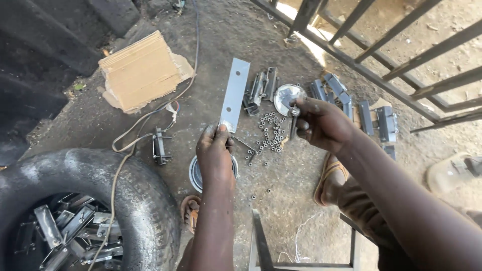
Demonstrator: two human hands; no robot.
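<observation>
Head view: looks down on a person crouched over a dirt floor (211,120), both hands out in front.
Metal strip: the flat grey metal strip (235,94) is pinched at its near end by the left hand (215,150), fingers closed on it; its far end points away, lifted off the floor.
Right hand: the right hand (321,123) is closed around a small dark tool or bolt (294,119) that hangs down just right of the strip; which of the two it is cannot be told.
Nuts: a scatter of small nuts (268,133) lies on the floor between the strip and the right hand.
Slip risk: the strip is held at one end only, so it could likely pivot or drop if the pinch loosens, and its edges look sharp against bare fingers.
Loss risk: a falling strip could knock the nuts into the dirt, where they would be hard to find.
Round lid: a shiny round lid (287,96) sits just right of the strip's far half, with folded brackets (261,88) between them.
More brackets: further brackets (379,119) lie well right of the strip, near a barred gate (401,65).
Left of the strip: a cable (145,123), a small clamp (160,145) and cardboard (140,70).
Tyre: a tyre (145,200) filled with metal parts lies near-left of the strip.
</observation>
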